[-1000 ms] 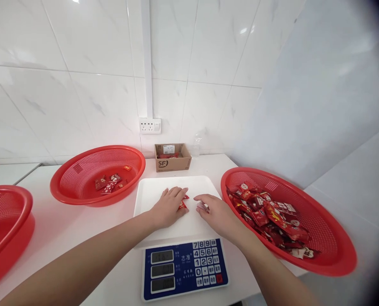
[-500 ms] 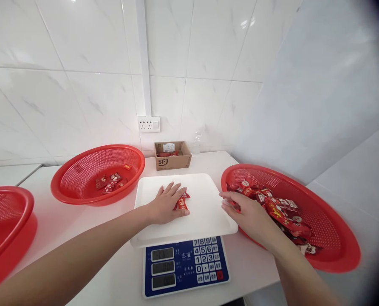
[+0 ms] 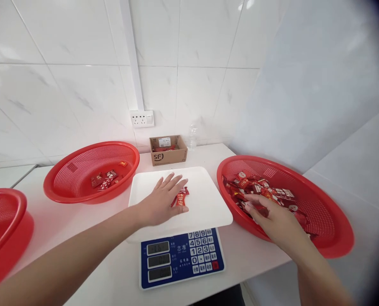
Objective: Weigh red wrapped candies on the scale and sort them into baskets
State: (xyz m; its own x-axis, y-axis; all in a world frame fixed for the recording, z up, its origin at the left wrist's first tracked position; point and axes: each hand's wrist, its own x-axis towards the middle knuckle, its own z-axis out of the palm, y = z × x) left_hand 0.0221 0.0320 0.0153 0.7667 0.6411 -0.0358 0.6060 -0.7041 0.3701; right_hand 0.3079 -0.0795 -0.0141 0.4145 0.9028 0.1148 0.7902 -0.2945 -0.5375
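Note:
My left hand (image 3: 160, 203) is spread over the white weighing pan (image 3: 205, 208) of a scale. Beneath and beside its thumb and fingers lie small red snack packets (image 3: 181, 197), partly covered by the hand. My right hand (image 3: 275, 219) is over the near left side of the right red basket (image 3: 332, 212), its thumb and fingertips drawn together in a pinch. What the pinch holds, if anything, I cannot make out. Several red wrapped packets (image 3: 283, 193) fill the basket just beyond these fingers.
Below the pan sits the scale's blue keypad panel (image 3: 181, 259). Another red basket (image 3: 90, 172) with several packets stands back left, and part of a third (image 3: 4, 221) shows at far left. A cardboard box (image 3: 168, 157) and a clear plastic bottle (image 3: 193, 136) stand by the wall.
My right hand has moved right, from beside the pan's edge to farther over the packets in the basket. My left hand stays over the pan, lifted slightly. The view has shifted a little.

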